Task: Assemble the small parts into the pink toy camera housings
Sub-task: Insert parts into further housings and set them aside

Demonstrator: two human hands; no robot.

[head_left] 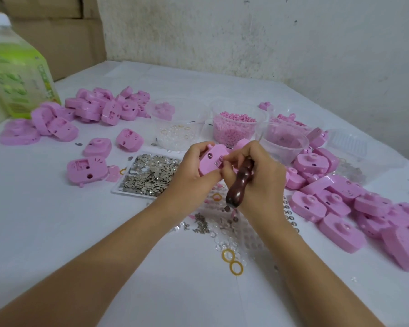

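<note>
Where the white table [80,232] lies closest to the person, two yellow rubber bands [233,261] sit nearer than the tray of small metal parts [149,175] and to its right. Beyond the bands, loose screws [201,224] are scattered on the near side of the tray. At the tray's right edge both hands come together. The left hand [190,171] grips a pink camera housing [210,161] by its left side. The right hand [257,175] is curled round a dark wooden tool handle [240,182], and its fingertips touch the housing's face; the tool tip is hidden. Left of the tray lies an open housing shell [86,169]. Right of the tray lies a large housing pile [340,204]. Directly behind the tray stands a clear tub of transparent rings [177,128], and behind the tray to the right stands a tub of pink pellets [234,126]. Farther behind the tray, to the left, lie a second housing heap [104,107] and a green-labelled bottle [17,76].
</note>
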